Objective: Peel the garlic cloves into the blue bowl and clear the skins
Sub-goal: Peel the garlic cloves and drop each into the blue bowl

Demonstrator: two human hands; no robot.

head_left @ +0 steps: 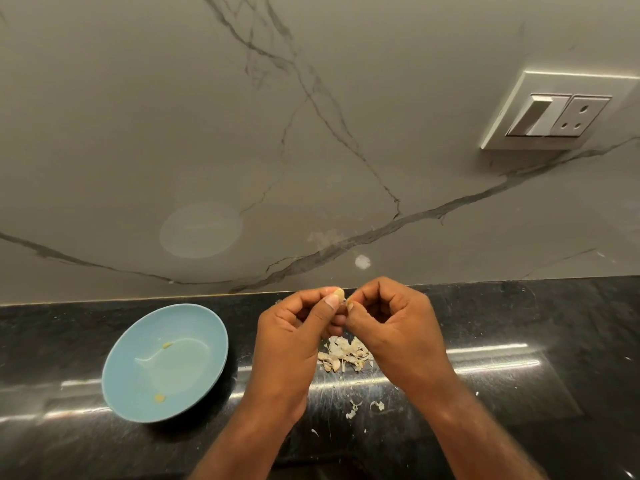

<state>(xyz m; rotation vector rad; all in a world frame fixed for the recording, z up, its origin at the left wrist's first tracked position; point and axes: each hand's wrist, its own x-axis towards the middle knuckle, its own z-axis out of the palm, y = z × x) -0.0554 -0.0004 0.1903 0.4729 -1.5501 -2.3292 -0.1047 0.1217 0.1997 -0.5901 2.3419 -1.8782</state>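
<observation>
Warm, dimmish indoor light, prob. from overhead. Long white glare streaks cross the black counter [540,320] left and right of the blue bowl [166,362] — its pale round reflection sits on the glossy marble wall [346,133] just above it. Dark shadow under the bowl's near rim. Wide-angle bend: counter edge behind the bowl bows, and the switch plate [554,112] far right of it looks skewed. Bottom edge, below the bowl — a bit soft.

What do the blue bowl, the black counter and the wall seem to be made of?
Blue bowl: glazed ceramic or melamine, smooth, soft sheen. Black counter: polished stone, probably granite; speckled, mirrors light streaks. Wall: marble or marble-look slab; pale with grey veins, glossy enough to reflect the bowl.
</observation>
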